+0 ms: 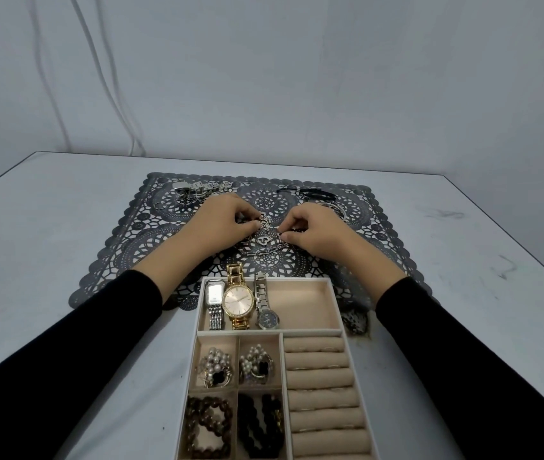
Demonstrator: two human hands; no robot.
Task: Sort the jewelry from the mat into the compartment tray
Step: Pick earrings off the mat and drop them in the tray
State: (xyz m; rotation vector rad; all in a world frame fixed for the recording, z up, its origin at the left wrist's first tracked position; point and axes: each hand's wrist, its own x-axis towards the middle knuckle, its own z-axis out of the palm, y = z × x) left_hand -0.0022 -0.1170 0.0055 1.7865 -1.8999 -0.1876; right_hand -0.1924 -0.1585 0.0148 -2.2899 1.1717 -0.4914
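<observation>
Left hand (227,215), right hand (310,229) both pinching silver chain (265,252) on mat (373,224)

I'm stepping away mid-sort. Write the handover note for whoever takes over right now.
Left hand and right hand: both over the middle of the lace mat, each with a finger grip on the silver chain jewelry with a heart charm, which partly lies on the mat.

Done: three watches in the tray's top compartment; pearl pieces and bead bracelets in the four small compartments.

Left: the chain piece in hand, the silver items at the mat's far left, the black band and silver bangles at far right. The ring rolls seem to hold thin rings; hard to tell.
</observation>
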